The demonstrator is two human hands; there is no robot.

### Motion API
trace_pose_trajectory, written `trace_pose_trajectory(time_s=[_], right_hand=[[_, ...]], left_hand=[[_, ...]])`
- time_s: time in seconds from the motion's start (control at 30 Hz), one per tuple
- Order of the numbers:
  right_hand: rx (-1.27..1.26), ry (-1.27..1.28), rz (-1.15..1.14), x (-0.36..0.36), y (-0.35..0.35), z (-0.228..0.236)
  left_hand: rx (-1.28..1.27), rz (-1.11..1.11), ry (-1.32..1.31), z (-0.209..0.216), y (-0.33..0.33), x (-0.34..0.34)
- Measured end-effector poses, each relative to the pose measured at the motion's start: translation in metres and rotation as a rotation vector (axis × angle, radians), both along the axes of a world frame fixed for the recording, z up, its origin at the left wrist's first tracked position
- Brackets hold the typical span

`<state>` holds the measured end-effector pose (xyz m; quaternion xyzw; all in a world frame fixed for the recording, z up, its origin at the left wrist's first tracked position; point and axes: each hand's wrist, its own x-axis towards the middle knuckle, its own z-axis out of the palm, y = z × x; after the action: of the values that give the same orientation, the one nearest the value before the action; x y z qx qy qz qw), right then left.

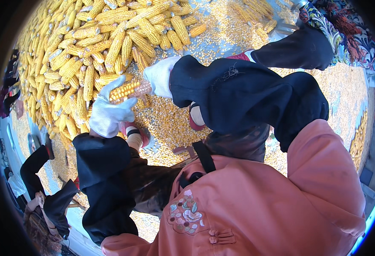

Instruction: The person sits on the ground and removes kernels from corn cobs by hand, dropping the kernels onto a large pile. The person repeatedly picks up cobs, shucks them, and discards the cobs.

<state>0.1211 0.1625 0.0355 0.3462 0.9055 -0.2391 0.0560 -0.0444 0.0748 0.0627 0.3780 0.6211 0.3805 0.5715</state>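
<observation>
My left hand (108,111), in a pale work glove, grips a yellow ear of corn (123,91) between its thumb and its fingers. From the other side my right hand (160,77), also gloved, is closed around a pinkish, bare corncob (143,88) that meets the ear. Whether the bare part belongs to the same ear or is a separate cob, I cannot tell. Both hands are low over the near edge of a big heap of corn ears (98,42). My right fingers are mostly hidden by the back of that hand.
Loose kernels (166,123) cover the ground between my feet, in red shoes (141,134). More kernels (221,25) spread over the blue-grey ground ahead. One person in patterned sleeves (324,30) sits at the upper right; another, in dark trousers (57,209), is at the lower left.
</observation>
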Motion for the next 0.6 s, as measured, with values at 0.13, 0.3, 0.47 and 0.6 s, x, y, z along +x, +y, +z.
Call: trace_pose_trajectory(time_s=[0.13, 0.3, 0.47, 0.6], right_hand=[[-0.062, -0.074, 0.062, 0.003, 0.009, 0.007], [-0.152, -0.081, 0.194, -0.011, 0.005, -0.008], [-0.174, -0.072, 0.244, -0.010, 0.003, -0.011], [-0.111, -0.081, 0.215, -0.010, -0.003, -0.016]], left_hand=[[0.043, -0.057, -0.033, -0.004, 0.011, 0.003], [-0.017, -0.039, 0.168, -0.001, 0.001, -0.008], [-0.069, 0.064, 0.324, 0.006, 0.001, 0.002], [-0.123, 0.040, 0.402, 0.014, 0.003, 0.007]])
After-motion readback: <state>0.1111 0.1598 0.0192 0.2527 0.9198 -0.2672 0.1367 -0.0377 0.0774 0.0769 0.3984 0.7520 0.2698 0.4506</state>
